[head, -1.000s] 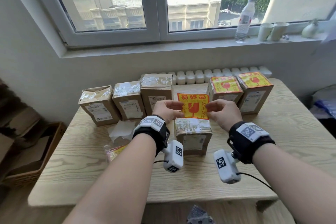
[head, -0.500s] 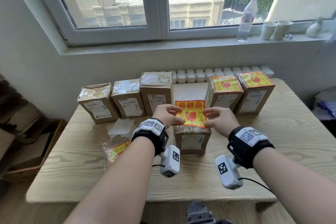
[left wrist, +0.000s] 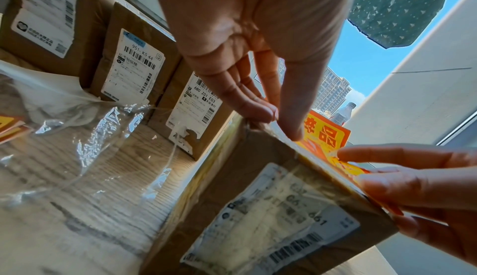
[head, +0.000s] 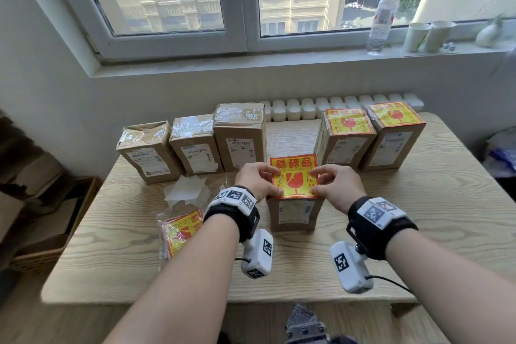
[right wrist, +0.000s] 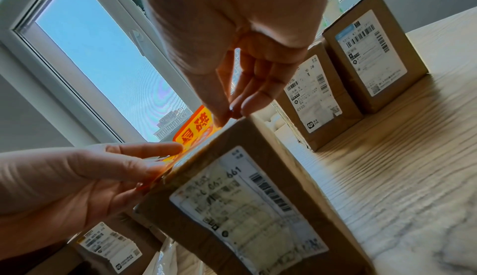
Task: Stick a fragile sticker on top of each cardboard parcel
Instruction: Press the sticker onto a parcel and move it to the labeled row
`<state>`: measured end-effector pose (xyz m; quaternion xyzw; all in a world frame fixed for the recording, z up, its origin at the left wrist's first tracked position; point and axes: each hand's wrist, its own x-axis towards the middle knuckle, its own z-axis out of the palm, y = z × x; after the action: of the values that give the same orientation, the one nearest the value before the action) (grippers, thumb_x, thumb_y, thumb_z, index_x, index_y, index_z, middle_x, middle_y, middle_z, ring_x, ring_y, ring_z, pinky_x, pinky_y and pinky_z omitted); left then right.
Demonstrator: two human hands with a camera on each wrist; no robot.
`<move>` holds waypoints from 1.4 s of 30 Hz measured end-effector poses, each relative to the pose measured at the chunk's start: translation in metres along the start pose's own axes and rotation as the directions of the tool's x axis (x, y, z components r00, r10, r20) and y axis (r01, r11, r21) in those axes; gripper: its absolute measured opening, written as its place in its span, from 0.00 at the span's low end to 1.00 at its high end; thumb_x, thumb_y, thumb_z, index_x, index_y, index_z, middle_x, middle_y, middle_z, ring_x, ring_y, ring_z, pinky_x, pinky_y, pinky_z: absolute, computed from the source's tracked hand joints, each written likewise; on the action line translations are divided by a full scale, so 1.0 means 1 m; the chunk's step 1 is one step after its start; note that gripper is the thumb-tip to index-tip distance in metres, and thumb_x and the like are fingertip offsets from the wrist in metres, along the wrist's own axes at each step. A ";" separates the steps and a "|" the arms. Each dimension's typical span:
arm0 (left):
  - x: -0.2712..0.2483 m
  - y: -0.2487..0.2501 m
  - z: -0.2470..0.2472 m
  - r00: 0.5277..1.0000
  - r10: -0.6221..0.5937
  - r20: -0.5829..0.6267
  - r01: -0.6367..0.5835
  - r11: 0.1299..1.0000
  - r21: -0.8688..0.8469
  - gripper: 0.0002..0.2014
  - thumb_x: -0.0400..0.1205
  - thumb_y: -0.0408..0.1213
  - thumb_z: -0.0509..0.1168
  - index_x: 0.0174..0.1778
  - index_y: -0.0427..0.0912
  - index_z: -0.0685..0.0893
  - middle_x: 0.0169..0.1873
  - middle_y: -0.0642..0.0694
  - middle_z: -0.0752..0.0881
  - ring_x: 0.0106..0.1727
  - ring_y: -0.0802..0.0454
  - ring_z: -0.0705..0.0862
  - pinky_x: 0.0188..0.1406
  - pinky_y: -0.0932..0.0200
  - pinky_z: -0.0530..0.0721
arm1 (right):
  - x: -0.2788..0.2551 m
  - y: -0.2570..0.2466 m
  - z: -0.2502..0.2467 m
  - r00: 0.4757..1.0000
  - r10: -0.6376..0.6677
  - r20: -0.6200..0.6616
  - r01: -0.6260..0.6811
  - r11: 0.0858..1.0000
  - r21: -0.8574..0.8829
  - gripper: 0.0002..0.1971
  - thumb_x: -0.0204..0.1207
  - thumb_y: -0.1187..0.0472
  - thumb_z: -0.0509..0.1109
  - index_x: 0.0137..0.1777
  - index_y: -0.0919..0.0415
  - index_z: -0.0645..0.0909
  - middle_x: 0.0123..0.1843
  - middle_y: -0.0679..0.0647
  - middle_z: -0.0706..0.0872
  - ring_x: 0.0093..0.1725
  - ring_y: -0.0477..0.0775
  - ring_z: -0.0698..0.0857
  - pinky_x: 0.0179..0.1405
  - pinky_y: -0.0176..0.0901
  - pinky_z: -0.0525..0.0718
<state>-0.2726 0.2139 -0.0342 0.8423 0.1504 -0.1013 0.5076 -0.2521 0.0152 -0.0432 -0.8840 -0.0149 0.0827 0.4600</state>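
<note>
Laying a fragile sticker (head: 294, 176) onto the centre parcel (head: 295, 213), the left hand (head: 258, 180) and right hand (head: 336, 186) pinch its side edges. Its far edge is not yet down. Two stickered parcels (head: 371, 138) stand at upper right; three bare parcels (head: 195, 142) at upper left remain.

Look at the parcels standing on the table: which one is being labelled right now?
The parcel standing alone in front of the back row; both hands are laying a fragile sticker on its top.

Sticker (head: 293, 176) on front parcel (head: 295, 213), others (head: 195, 142) behind.
</note>
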 end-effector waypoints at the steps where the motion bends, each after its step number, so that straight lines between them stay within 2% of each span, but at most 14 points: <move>1: 0.000 0.000 0.000 1.000 0.002 -0.003 -0.002 1.000 0.006 0.22 0.65 0.28 0.82 0.53 0.49 0.89 0.47 0.49 0.88 0.50 0.53 0.87 0.44 0.62 0.86 | 0.000 0.000 0.000 1.000 -0.002 0.004 0.002 1.000 -0.006 0.17 0.66 0.68 0.80 0.54 0.51 0.88 0.40 0.46 0.85 0.41 0.43 0.83 0.43 0.36 0.82; 5: -0.001 0.001 0.003 1.000 0.021 -0.021 -0.019 0.996 0.088 0.20 0.65 0.30 0.82 0.52 0.49 0.89 0.45 0.51 0.87 0.48 0.55 0.87 0.34 0.70 0.81 | 0.000 -0.001 0.001 1.000 -0.001 0.006 0.001 0.999 -0.035 0.18 0.66 0.68 0.80 0.55 0.52 0.87 0.40 0.46 0.84 0.42 0.44 0.83 0.46 0.40 0.85; 8: -0.001 0.002 0.004 0.999 0.035 -0.032 -0.030 0.991 0.132 0.20 0.65 0.31 0.82 0.51 0.49 0.90 0.43 0.52 0.86 0.46 0.56 0.86 0.32 0.71 0.79 | 0.001 -0.001 0.002 1.000 0.008 0.001 -0.008 0.999 -0.052 0.18 0.65 0.68 0.81 0.56 0.54 0.88 0.40 0.46 0.84 0.42 0.45 0.83 0.45 0.39 0.83; 14: -0.001 0.003 0.010 0.994 0.076 -0.072 -0.053 0.958 0.282 0.21 0.60 0.43 0.85 0.48 0.51 0.88 0.45 0.52 0.86 0.46 0.55 0.85 0.47 0.58 0.87 | -0.003 -0.007 0.004 0.999 -0.013 0.045 0.020 0.988 -0.156 0.24 0.61 0.57 0.85 0.58 0.52 0.85 0.45 0.48 0.83 0.47 0.49 0.83 0.47 0.40 0.80; 17: 0.000 0.004 0.013 0.994 0.085 -0.071 -0.058 0.946 0.317 0.21 0.59 0.46 0.85 0.45 0.52 0.86 0.46 0.50 0.86 0.45 0.55 0.83 0.45 0.58 0.85 | -0.004 -0.009 0.006 0.999 -0.024 0.035 0.031 0.971 -0.235 0.26 0.59 0.53 0.86 0.58 0.51 0.85 0.48 0.49 0.83 0.49 0.49 0.83 0.50 0.41 0.82; 21: 0.000 0.001 0.007 0.995 0.078 -0.063 -0.047 0.918 0.395 0.24 0.58 0.51 0.84 0.44 0.53 0.80 0.51 0.50 0.84 0.51 0.51 0.83 0.46 0.55 0.82 | -0.004 -0.011 0.005 0.999 -0.023 0.045 0.036 0.954 -0.299 0.26 0.60 0.50 0.85 0.59 0.48 0.82 0.53 0.50 0.81 0.52 0.50 0.82 0.52 0.46 0.84; 24: 0.002 -0.002 0.000 0.997 0.055 -0.056 -0.029 0.919 0.393 0.25 0.58 0.51 0.84 0.44 0.51 0.79 0.55 0.54 0.83 0.54 0.53 0.82 0.50 0.53 0.82 | -0.003 -0.008 0.002 1.000 0.006 0.018 0.001 0.927 -0.375 0.24 0.59 0.44 0.84 0.51 0.48 0.78 0.52 0.48 0.77 0.50 0.50 0.82 0.47 0.46 0.82; 27: 0.002 -0.002 -0.006 0.997 0.059 -0.039 -0.038 0.908 0.417 0.25 0.59 0.52 0.84 0.45 0.50 0.80 0.53 0.53 0.82 0.52 0.53 0.81 0.48 0.54 0.81 | -0.001 0.003 -0.007 0.996 0.086 0.006 -0.078 0.927 -0.367 0.25 0.58 0.39 0.82 0.43 0.51 0.74 0.48 0.48 0.80 0.44 0.48 0.80 0.39 0.45 0.78; 30: 0.004 0.001 -0.006 0.986 0.134 -0.099 -0.084 0.914 0.396 0.21 0.64 0.57 0.80 0.41 0.49 0.81 0.48 0.52 0.82 0.50 0.53 0.82 0.47 0.54 0.83 | 0.000 0.005 -0.010 0.998 -0.006 -0.070 -0.015 0.954 -0.299 0.17 0.67 0.41 0.77 0.40 0.51 0.77 0.47 0.49 0.80 0.44 0.48 0.81 0.43 0.46 0.81; 32: 0.007 0.008 -0.001 0.968 0.199 -0.154 -0.120 0.903 0.412 0.17 0.67 0.57 0.77 0.39 0.50 0.82 0.46 0.52 0.80 0.50 0.53 0.81 0.50 0.54 0.83 | 0.002 -0.003 -0.005 0.988 -0.138 -0.064 0.109 0.936 -0.335 0.09 0.75 0.47 0.72 0.48 0.50 0.81 0.54 0.48 0.80 0.55 0.50 0.81 0.56 0.48 0.82; 34: 0.011 0.016 0.005 0.958 0.255 -0.133 -0.165 0.867 0.470 0.11 0.70 0.53 0.76 0.40 0.54 0.83 0.47 0.53 0.78 0.54 0.53 0.78 0.56 0.53 0.82 | 0.006 -0.012 0.002 0.965 -0.255 0.058 0.253 0.856 -0.450 0.15 0.80 0.52 0.67 0.65 0.51 0.80 0.67 0.49 0.78 0.69 0.51 0.75 0.70 0.48 0.75; 36: 0.014 0.021 0.011 0.958 0.279 -0.065 -0.207 0.831 0.517 0.09 0.71 0.49 0.76 0.45 0.56 0.87 0.49 0.53 0.79 0.59 0.53 0.77 0.61 0.51 0.80 | 0.009 -0.018 0.011 0.923 -0.311 0.225 0.383 0.702 -0.601 0.22 0.83 0.53 0.61 0.77 0.53 0.71 0.79 0.52 0.69 0.80 0.54 0.64 0.80 0.50 0.63; 38: 0.018 0.021 0.012 0.962 0.274 0.007 -0.230 0.792 0.566 0.14 0.71 0.50 0.76 0.52 0.55 0.88 0.55 0.52 0.80 0.64 0.52 0.77 0.65 0.49 0.78 | 0.011 -0.017 0.017 0.894 -0.290 0.343 0.449 0.557 -0.699 0.27 0.85 0.51 0.55 0.83 0.54 0.59 0.86 0.53 0.57 0.85 0.55 0.52 0.84 0.55 0.52; 42: 0.021 0.010 0.010 0.960 0.270 0.069 -0.257 0.760 0.597 0.25 0.73 0.53 0.74 0.67 0.56 0.82 0.68 0.56 0.77 0.71 0.53 0.72 0.72 0.52 0.73 | 0.013 -0.009 0.020 0.909 -0.167 0.381 0.401 0.596 -0.696 0.29 0.87 0.49 0.47 0.86 0.54 0.47 0.88 0.49 0.47 0.86 0.51 0.44 0.84 0.57 0.47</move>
<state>-0.2495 0.2036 -0.0370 0.9731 -0.0040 -0.0623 0.2218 -0.2418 0.0380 -0.0492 -0.9590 -0.2543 0.1158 0.0461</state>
